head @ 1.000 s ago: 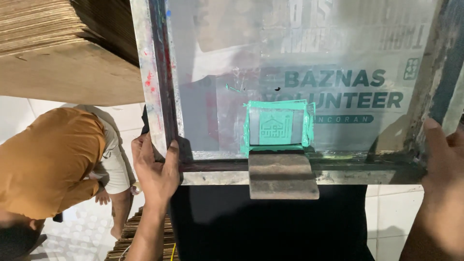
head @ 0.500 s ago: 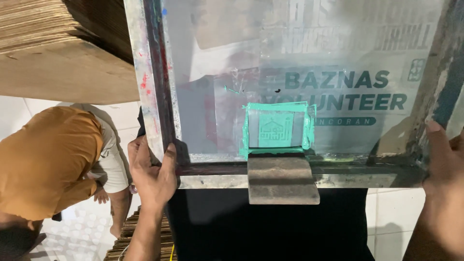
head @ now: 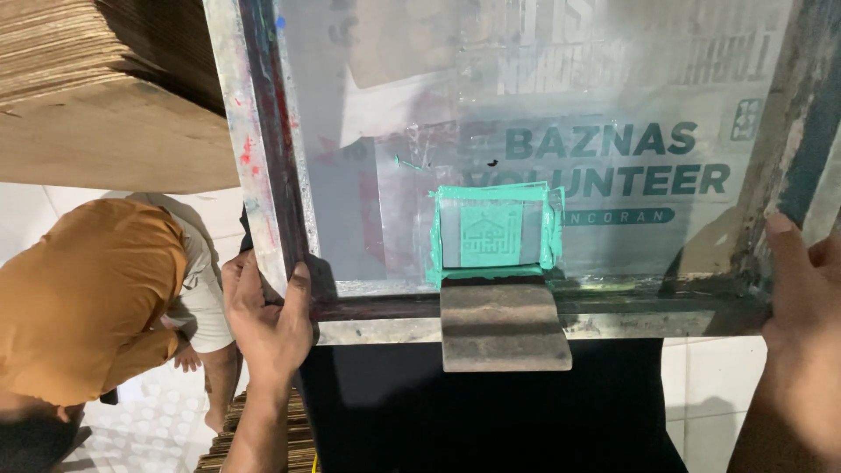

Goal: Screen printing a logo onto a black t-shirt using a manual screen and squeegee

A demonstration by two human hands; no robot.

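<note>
A screen-printing frame (head: 263, 131) with a translucent mesh fills the upper view, its near edge lifted toward me. My left hand (head: 267, 320) grips the frame's near left corner, thumb on the inner rail. My right hand (head: 802, 307) holds the near right corner, thumb up along the side rail. A squeegee with a wooden handle (head: 504, 324) rests on the near rail, its blade against a patch of teal ink (head: 491, 232) around a small stencil design. Dark green lettering shows through the mesh. Black fabric (head: 473, 412) lies below the frame.
A person in an orange shirt (head: 83, 298) crouches on the white tiled floor at the left. A stack of brown boards (head: 88, 79) sits at the upper left, and more stacked boards (head: 232, 434) lie beside the black fabric.
The frame sits a little lower and nearer in view. My left hand's hold on the corner has stayed; my right thumb has slid up the side rail.
</note>
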